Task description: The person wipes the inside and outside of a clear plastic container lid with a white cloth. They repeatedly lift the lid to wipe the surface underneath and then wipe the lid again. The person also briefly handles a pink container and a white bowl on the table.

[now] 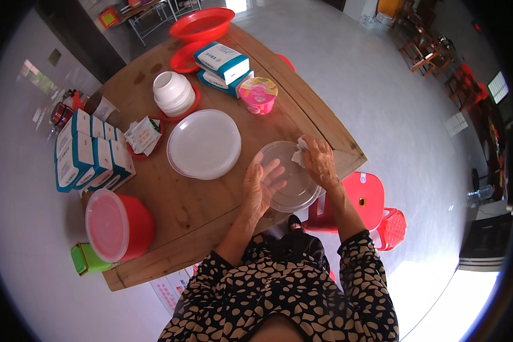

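Note:
A round clear plastic lid (293, 185) is held up at the table's near right edge. My left hand (259, 185) grips it by its left side, and the fingers show through the clear plastic behind it. A crumpled white tissue (298, 156) is pinched in my right hand (320, 162), at the lid's upper right rim. To the left of the lid, a stack of similar round lids (204, 144) lies on the wooden table (211, 205). A pink instant-noodle cup (259, 96) stands beyond both hands.
Tissue packs (222, 60) lie at the back, beside red basins (202, 24). White bowls (172, 94) are stacked on a red plate. More tissue packs (91, 151), small packets (142, 135) and a lidded red tub (119, 225) occupy the left. Red stools (362, 199) stand at right.

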`<move>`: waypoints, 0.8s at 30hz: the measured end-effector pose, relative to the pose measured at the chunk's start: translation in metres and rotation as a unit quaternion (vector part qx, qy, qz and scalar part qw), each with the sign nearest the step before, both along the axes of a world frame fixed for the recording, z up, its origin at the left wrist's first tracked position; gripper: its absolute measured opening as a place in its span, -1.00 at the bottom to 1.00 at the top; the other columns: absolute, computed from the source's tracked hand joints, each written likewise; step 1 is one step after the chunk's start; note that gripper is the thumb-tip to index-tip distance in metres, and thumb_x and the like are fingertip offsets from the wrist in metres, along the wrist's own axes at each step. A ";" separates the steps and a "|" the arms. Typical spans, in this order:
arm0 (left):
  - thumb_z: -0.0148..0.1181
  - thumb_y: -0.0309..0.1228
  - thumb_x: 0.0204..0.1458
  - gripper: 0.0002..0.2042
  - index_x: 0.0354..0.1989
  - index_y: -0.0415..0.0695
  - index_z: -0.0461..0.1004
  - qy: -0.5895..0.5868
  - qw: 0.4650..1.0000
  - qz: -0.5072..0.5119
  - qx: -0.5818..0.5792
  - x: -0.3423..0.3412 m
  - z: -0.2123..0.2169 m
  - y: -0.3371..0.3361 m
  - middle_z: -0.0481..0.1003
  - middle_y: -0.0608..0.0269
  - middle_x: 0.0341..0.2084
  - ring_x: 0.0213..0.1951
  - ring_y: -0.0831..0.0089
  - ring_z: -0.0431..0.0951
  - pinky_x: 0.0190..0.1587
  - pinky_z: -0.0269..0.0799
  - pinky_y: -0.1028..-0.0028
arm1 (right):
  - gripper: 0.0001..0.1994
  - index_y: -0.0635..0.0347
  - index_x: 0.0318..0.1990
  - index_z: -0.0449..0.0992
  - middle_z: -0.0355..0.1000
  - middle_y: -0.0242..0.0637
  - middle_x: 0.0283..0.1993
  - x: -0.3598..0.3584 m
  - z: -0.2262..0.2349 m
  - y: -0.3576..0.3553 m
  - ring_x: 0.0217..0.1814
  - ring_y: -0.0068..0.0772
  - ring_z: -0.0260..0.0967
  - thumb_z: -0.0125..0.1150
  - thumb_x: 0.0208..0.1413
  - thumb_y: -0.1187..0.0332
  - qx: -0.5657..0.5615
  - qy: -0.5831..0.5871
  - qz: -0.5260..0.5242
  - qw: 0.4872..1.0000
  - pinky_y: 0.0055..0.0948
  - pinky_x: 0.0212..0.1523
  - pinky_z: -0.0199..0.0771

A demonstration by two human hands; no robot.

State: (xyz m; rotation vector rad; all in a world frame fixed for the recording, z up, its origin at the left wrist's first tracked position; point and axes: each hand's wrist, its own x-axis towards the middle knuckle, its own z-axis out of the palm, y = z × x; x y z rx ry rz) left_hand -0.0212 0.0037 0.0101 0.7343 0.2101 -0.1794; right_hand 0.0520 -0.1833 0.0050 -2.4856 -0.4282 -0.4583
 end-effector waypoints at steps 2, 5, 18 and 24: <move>0.12 0.05 0.04 -0.24 0.34 0.05 -0.07 -0.007 1.000 0.001 0.011 0.000 -0.004 0.001 0.22 -0.03 0.16 0.08 0.24 0.35 -0.03 0.45 0.19 | -0.58 0.11 0.07 0.34 0.34 -0.12 -0.05 -0.023 0.003 -0.008 -0.04 0.01 0.26 0.07 -0.01 0.41 -0.004 0.003 -0.026 1.000 -0.08 -0.04 0.26; 0.13 0.07 0.03 -0.23 0.34 0.06 -0.06 -0.009 1.000 -0.002 0.011 0.000 -0.005 0.000 0.22 -0.01 0.16 0.08 0.25 0.35 -0.03 0.45 0.20 | -0.52 0.21 0.11 0.26 0.29 -0.06 -0.03 -0.059 -0.002 -0.017 -0.08 0.06 0.22 0.11 -0.05 0.46 -0.013 -0.049 -0.056 0.997 -0.07 -0.05 0.25; 0.11 0.05 0.05 -0.27 0.34 0.15 -0.08 -0.012 1.000 -0.013 -0.012 0.002 -0.014 0.006 0.18 0.09 0.22 0.15 0.23 0.31 0.00 0.44 0.19 | -0.44 0.36 0.15 0.21 0.16 0.15 0.05 -0.161 -0.005 0.043 -0.03 0.18 0.17 0.12 -0.12 0.58 0.016 -0.065 -0.078 0.995 -0.01 0.00 0.25; 0.13 0.05 0.03 -0.26 0.34 0.21 -0.09 -0.015 0.999 -0.021 -0.026 0.001 -0.013 0.009 0.16 0.15 0.24 0.18 0.22 0.28 0.05 0.37 0.10 | -0.50 0.34 0.05 0.30 0.25 0.07 -0.07 -0.132 0.004 0.021 -0.15 0.11 0.22 0.08 -0.17 0.63 0.011 -0.090 -0.067 0.994 -0.09 -0.12 0.31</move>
